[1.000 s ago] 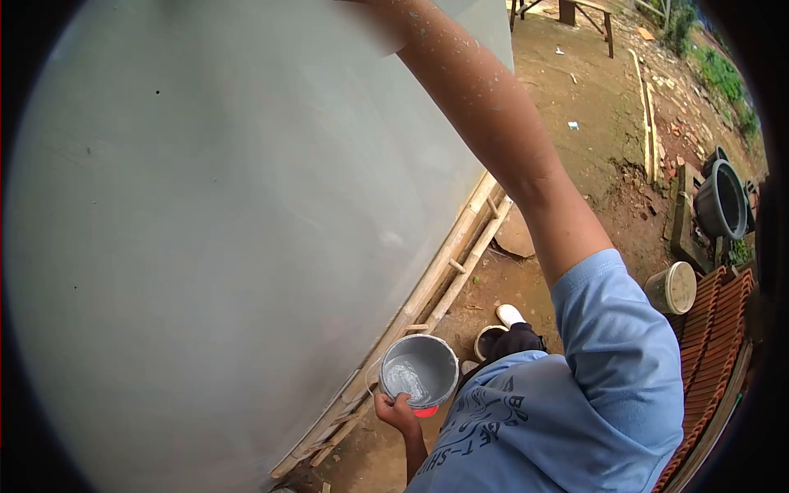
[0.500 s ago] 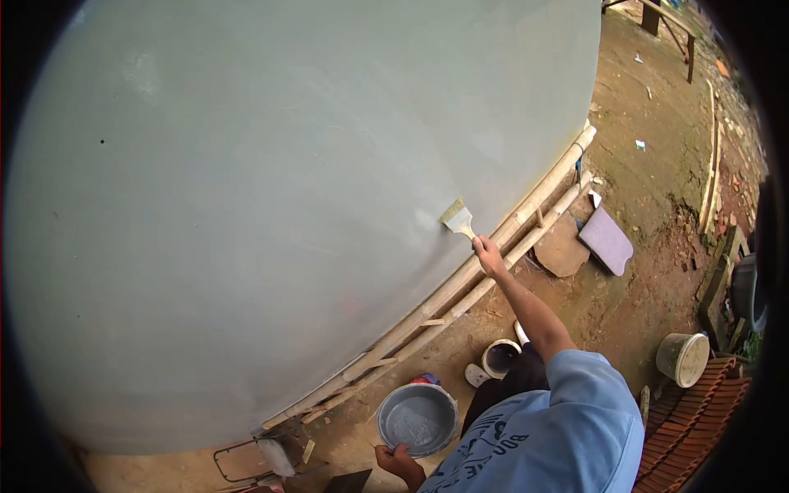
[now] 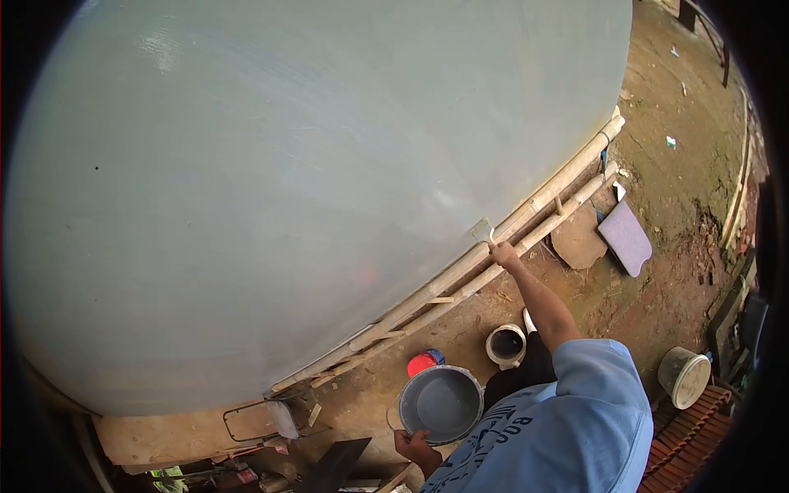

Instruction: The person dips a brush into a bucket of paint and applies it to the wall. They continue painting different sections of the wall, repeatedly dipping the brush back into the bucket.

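Observation:
My right hand [image 3: 503, 254] is wrapped round the handle of a wide flat paintbrush [image 3: 482, 229]. The bristles lie against or very near the lower edge of a large, smooth grey surface [image 3: 271, 189], which looks wet and shiny in places. Just under the brush runs a bamboo ladder [image 3: 460, 275]. Lower down, my left hand [image 3: 417, 449] grips the rim of a grey basin [image 3: 472, 393], thumb over the edge. Grey liquid covers the basin's bottom.
Beside the basin stand a red and blue can [image 3: 424, 361] and a bucket of dark liquid [image 3: 506, 346] near my foot. A lilac mat [image 3: 626, 238] lies on the bare ground. To the right are a pale bucket [image 3: 684, 378] and stacked roof tiles [image 3: 686, 448].
The paintbrush has moved down and right across the grey surface to its edge by the bamboo. My view has shifted, and the red can beside the basin shows more fully.

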`<state>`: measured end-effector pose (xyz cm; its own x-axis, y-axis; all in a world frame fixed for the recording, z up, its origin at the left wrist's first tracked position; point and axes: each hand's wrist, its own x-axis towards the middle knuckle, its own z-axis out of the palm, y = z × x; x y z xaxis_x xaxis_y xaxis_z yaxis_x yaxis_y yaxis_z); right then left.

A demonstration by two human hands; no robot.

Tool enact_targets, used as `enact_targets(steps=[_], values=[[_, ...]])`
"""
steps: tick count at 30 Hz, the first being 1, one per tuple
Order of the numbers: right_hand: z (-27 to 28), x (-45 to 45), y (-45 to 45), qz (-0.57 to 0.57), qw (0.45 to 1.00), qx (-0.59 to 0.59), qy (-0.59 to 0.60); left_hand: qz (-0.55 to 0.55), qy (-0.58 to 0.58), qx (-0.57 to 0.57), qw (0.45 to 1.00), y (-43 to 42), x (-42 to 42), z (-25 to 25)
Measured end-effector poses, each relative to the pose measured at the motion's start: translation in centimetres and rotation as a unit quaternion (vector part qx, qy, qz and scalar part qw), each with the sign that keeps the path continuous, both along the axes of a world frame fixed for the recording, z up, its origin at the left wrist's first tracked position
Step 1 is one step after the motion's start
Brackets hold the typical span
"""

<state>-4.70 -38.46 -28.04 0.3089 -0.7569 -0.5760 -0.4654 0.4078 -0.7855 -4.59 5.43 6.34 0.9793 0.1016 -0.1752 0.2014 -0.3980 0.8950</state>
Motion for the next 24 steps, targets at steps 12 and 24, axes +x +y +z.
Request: enact_targets(steps=[12,24], values=[[34.4,1.1,-2.3,-0.021,0.978,0.023,-0.206,-0.118,-0.069,-0.054,0.989,3.0,-0.2,-3.2],[68.7,-0.5,1.9,0.082,0.872,-0.289,-0.386,-0.139,-0.100,-0.092,0.981,6.7,-1.4,-5.0]])
